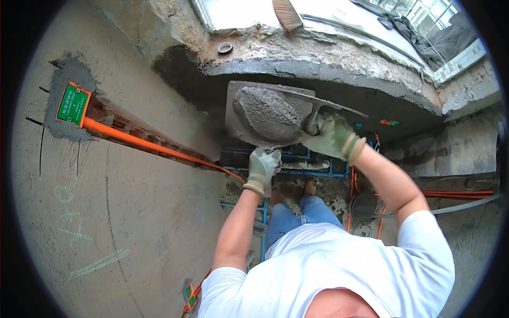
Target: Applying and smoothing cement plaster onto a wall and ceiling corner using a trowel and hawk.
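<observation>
My left hand (pixel 263 168), in a pale green work glove, closes on the lower side of a flat grey mortar hawk (pixel 233 124). The part it grips is mostly hidden behind the fingers. A thick heap of wet grey mortar (pixel 271 114) lies on the board, and some clings to its lower edge. In a matching glove, my right hand (pixel 333 139) is wrapped round the handle of a plastering trowel (pixel 339 106). The trowel's blade is seen nearly edge-on, slanting over the board's upper right corner.
A ledge of rough concrete (pixel 254 50) carries a brush (pixel 288 15) and a roll of tape (pixel 225 48). On the left wall, an orange conduit (pixel 143 140) runs from a green-covered box (pixel 73 104). Blue pipes (pixel 263 233) run near my feet. More orange conduits (pixel 461 194) lie right.
</observation>
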The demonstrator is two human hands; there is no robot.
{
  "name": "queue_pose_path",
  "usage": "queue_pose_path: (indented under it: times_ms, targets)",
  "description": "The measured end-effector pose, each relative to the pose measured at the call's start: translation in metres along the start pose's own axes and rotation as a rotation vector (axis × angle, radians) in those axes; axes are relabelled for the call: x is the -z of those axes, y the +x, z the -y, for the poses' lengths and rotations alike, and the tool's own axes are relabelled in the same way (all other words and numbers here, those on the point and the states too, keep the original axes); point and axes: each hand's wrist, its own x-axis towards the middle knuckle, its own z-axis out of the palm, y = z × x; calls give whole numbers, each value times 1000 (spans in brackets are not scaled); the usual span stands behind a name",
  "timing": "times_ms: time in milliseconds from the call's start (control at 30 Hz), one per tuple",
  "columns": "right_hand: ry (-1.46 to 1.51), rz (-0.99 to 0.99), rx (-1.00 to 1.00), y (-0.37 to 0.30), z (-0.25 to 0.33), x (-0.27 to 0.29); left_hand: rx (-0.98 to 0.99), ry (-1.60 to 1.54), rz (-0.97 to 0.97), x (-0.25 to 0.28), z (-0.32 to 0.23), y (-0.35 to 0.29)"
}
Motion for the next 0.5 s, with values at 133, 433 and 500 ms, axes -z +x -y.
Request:
queue_pose_path:
  times_ms: [133,433,500]
  targets:
    - [-452,186,34,7,-8,16,-555,721,35,26,-18,-2]
    - [-286,-306,378,35,-131,-143,579,-159,104,41,132,-38]
    - [-55,-172,224,65,-132,-204,528,90,71,39,154,-54]
